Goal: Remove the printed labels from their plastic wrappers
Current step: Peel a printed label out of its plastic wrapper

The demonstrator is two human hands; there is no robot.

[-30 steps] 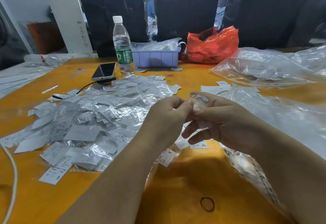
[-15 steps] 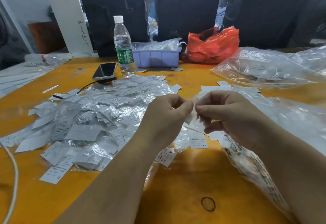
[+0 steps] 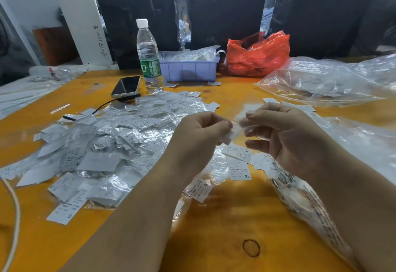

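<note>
Both hands are raised above the orange table, near its centre. The left hand is curled, thumb and forefinger pinching a small white printed label that juts out to the right of its fingertips. The right hand is likewise curled, its thumb and forefinger pinching a clear plastic wrapper; the film is blurred, so its exact outline cannot be fixed, and the label appears to be partly clear of it. Left of the hands lies a wide heap of wrapped labels, spread across the table, with loose printed labels marked S, XL and XS around its near edge. A large clear bag bearing printed text lies under the right forearm. At the far side stand a water bottle, a phone with a black cable plugged in, a lilac plastic bin and a red plastic bag. Another large clear plastic bag lies at far right.
</note>
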